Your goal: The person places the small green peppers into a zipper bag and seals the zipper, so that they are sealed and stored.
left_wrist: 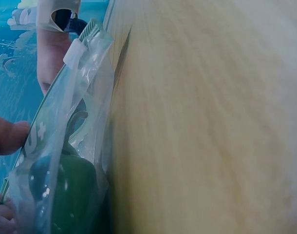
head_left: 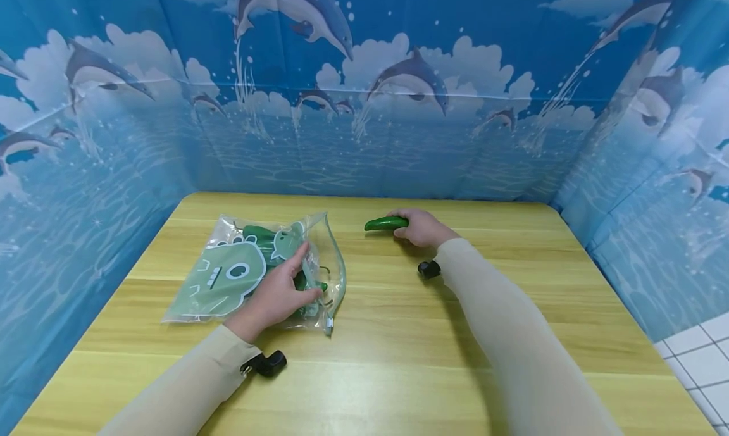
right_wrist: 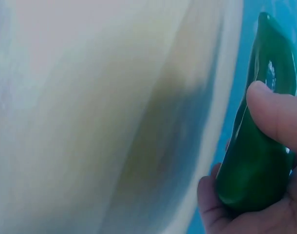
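A clear zip bag [head_left: 196, 287] with a green cartoon print lies on the table's left side, its slider at the near right corner. Several green peppers [head_left: 259, 233] are inside it, one pepper [left_wrist: 75, 190] showing its curved stem in the left wrist view. My left hand [head_left: 276, 297] grips the bag near its mouth, thumb and fingers spread across the upper side; part of the fingers is hidden. Farther right, my right hand [head_left: 424, 227] holds a smooth green pepper [right_wrist: 258, 161], its thumb lying along the side. The pepper's tapered end points away from the palm in the right wrist view.
The wooden table [head_left: 370, 373] has rounded far corners. A blue dolphin-print curtain [head_left: 387, 151] hangs along its back and sides. Black wrist cameras [head_left: 270, 363] are strapped to both wrists. White floor tiles [head_left: 703, 363] show at the right.
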`<state>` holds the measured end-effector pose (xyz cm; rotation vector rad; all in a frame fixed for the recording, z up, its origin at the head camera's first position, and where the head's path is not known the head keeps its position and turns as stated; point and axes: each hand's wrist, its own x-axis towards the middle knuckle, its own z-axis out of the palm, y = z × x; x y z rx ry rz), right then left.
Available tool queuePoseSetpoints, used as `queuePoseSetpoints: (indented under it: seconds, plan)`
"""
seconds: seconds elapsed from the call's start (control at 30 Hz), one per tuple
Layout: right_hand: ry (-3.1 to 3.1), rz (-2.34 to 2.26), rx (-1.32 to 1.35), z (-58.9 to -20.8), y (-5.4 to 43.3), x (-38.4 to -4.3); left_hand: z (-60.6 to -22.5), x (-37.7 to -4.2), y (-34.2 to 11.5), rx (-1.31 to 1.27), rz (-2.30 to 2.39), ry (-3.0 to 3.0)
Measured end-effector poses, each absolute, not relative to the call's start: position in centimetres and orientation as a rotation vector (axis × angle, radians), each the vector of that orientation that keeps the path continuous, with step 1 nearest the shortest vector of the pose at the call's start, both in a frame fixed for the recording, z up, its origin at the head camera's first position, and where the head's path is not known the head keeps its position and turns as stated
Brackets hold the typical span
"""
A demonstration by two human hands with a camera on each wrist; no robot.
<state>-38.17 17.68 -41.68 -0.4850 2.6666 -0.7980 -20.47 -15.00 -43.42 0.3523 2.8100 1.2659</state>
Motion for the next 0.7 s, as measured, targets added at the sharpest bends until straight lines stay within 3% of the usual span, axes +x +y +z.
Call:
queuePoseSetpoints:
  seconds: [0.7]
  plan:
    - [2.689, -0.814, -0.710, -38.8, 15.6, -34.6, -43.2, -20.4, -15.0, 0.338, 1.254, 2.809]
